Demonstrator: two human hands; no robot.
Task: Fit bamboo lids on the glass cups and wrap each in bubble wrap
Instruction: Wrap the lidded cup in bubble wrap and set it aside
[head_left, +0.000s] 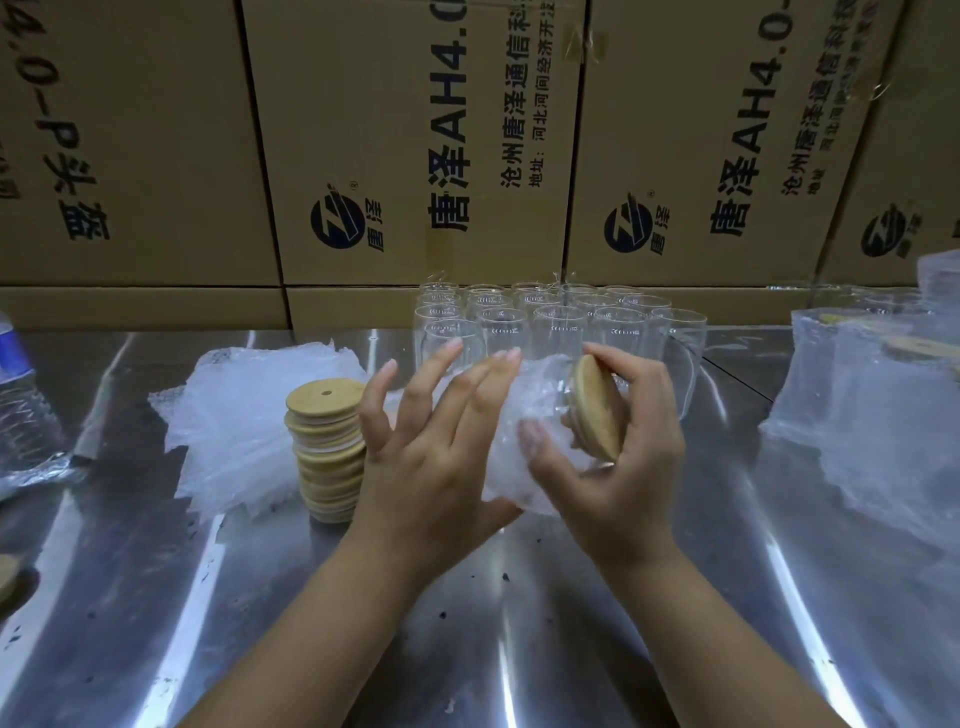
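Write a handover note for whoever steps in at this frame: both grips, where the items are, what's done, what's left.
Left grip: fingers straight and spread, pressing the half-wrapped cup.
Right grip: curled round its lidded end; bamboo lid is fitted.
Done: wrapped cups piled on the right.
Left to do: finish this wrap, then lid and wrap the bare glass cups behind; lid stack and bubble-wrap sheets lie on the left.

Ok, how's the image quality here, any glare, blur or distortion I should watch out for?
Head view: white glare streaks on the metal table; wide-angle lens bows the cardboard boxes; the glass cups blend together; the bamboo lid in the right hand looks sharp, little blur.
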